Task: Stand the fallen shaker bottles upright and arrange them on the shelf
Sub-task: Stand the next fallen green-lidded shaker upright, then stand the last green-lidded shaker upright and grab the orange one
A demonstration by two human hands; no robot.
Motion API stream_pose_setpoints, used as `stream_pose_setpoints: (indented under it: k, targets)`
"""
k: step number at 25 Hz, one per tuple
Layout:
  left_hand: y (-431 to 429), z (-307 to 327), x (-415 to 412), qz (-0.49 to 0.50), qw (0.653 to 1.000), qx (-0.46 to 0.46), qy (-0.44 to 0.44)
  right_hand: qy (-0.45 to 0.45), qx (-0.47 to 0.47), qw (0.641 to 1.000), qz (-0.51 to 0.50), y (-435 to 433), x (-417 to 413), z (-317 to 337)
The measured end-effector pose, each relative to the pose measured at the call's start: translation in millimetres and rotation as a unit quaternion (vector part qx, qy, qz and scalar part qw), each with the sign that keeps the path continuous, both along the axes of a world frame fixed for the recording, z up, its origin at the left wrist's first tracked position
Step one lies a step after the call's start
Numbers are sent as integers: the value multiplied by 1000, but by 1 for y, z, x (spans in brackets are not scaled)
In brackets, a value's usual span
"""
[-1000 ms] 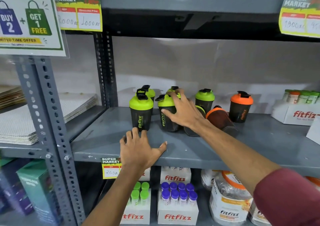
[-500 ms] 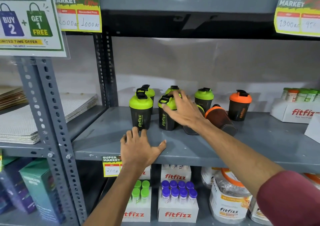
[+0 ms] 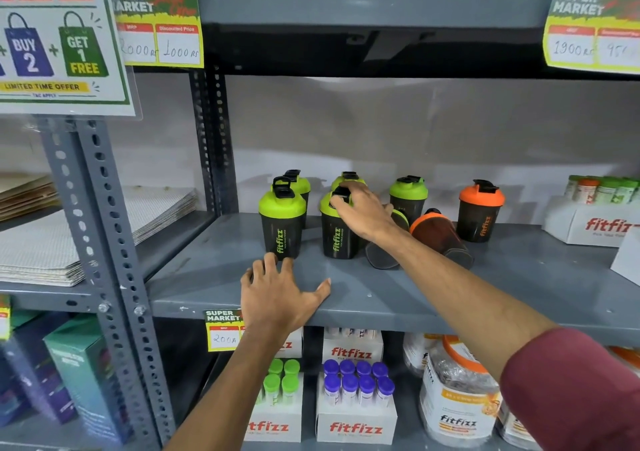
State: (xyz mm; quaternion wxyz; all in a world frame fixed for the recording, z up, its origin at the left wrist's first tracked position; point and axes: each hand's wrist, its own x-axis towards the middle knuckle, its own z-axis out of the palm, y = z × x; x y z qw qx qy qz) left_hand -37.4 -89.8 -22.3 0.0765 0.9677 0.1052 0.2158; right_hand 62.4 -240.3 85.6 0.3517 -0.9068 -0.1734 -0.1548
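Several black shaker bottles stand on the grey shelf (image 3: 519, 277). A green-lidded one (image 3: 282, 222) is upright at the front left, with two more behind it. My right hand (image 3: 363, 211) grips the lid of the second front green-lidded shaker (image 3: 335, 236), which is upright. To its right, a fallen green-lidded bottle (image 3: 381, 255) lies partly hidden under my wrist, and beside it lies a fallen orange-lidded bottle (image 3: 440, 236). Behind them a green-lidded shaker (image 3: 408, 196) and an orange-lidded shaker (image 3: 481, 211) stand upright. My left hand (image 3: 280, 298) lies flat and open on the shelf's front edge.
A white fitfizz box (image 3: 588, 225) of tubes and a white card (image 3: 627, 256) sit at the shelf's right end. A grey perforated post (image 3: 214, 139) bounds the left side. The upper shelf (image 3: 346, 7) hangs close overhead. Boxes and jars fill the lower shelf.
My right hand has slid from the side of the second front shaker up onto its lid. The left hand has stayed on the shelf edge.
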Motion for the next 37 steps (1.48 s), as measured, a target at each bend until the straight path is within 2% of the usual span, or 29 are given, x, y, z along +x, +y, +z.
stream_pose_setpoints:
  k: [4,10,14,18,22,25,31,37]
  targets:
    - [2,0,-1,-2,1000,7,4,33,-21,999,8,-6,-8,9]
    - [-3,5,-7,-37,999,38,-7,-38,28,999,-20,-53,-3,13]
    - [-19,9,-7,-82,995,44,35,-42,-50,995,-75,-80,7,13]
    - [-64,16,13,-133,986,39,89,0,-119,989,-82,-71,15,10]
    - [-68,8,24,-110,991,40,61,34,-266,954,-131,-60,22,-2]
    - [-64,4,26,-110,992,44,40,86,-315,936,-129,-57,26,2]
    - [-64,4,26,-109,992,43,40,110,-261,955,-92,-66,30,10]
    - [-66,5,24,-105,993,48,29,-2,-166,985,-53,-93,27,6]
